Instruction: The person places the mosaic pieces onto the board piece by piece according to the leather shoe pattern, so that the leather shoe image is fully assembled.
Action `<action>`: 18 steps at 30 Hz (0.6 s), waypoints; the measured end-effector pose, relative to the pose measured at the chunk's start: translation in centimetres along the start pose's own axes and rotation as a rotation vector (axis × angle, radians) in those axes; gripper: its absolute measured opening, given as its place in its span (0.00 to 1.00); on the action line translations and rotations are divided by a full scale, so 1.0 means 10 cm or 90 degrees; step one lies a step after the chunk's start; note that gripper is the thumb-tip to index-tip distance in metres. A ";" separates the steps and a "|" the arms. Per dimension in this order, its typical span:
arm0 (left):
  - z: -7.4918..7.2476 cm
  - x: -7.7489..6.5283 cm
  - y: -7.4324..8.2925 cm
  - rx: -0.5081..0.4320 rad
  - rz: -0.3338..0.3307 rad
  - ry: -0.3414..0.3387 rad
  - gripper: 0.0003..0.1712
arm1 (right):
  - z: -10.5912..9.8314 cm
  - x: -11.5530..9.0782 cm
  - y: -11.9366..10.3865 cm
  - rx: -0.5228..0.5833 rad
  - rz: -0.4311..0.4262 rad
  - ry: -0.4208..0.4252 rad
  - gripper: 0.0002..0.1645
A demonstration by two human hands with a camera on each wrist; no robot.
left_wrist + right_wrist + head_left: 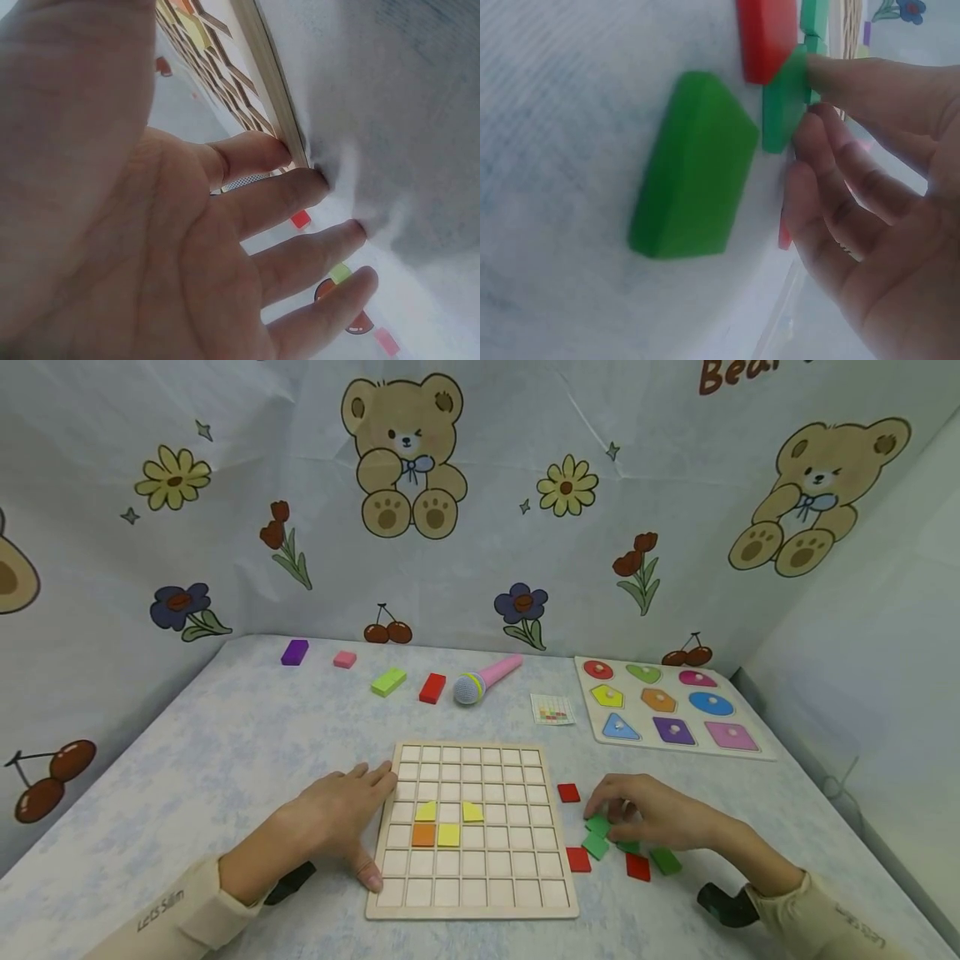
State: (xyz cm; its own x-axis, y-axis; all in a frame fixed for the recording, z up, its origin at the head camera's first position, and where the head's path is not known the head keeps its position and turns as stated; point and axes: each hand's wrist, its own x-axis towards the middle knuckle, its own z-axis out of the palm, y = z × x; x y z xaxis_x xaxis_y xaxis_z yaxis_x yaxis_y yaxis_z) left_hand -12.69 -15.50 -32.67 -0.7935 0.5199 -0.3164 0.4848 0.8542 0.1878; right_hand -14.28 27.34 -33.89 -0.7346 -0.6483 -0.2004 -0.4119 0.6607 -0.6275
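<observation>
A wooden grid board (386,906) lies on the table, holding an orange square (423,835), a yellow square (448,835) and two yellow cut-corner tiles (427,812). My left hand (333,818) rests along its left edge, thumb spread toward the near corner; in the left wrist view the straight fingertips (304,180) meet the frame. Right of the board, my right hand (660,810) is bent low over several green tiles, thumb and index finger pinching one green tile (597,825). In the right wrist view, a larger-looking green tile (697,172) lies nearer the camera, apart from the fingers.
Red tiles (568,792) lie near the board's right edge. Behind the board are a pink toy microphone (487,679), a small pattern card (552,710) and several colored blocks (388,682). A shape puzzle board (588,689) stands at back right, before a bear-print curtain (487,560).
</observation>
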 end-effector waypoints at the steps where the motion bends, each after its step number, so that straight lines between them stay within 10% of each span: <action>1: 0.00 0.00 0.00 0.001 0.001 0.000 0.78 | 0.00 0.00 0.00 -0.009 -0.002 0.004 0.14; 18: 0.01 -0.01 0.00 0.016 0.004 0.000 0.78 | 0.04 0.23 -0.17 -0.072 -0.016 0.038 0.18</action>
State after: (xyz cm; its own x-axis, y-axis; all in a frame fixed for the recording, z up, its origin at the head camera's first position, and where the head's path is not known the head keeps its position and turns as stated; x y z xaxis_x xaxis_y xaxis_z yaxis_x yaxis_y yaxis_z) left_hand -12.62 -15.56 -32.73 -0.7905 0.5254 -0.3148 0.4989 0.8505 0.1667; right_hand -15.04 24.57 -33.58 -0.7524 -0.6440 -0.1384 -0.4862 0.6847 -0.5429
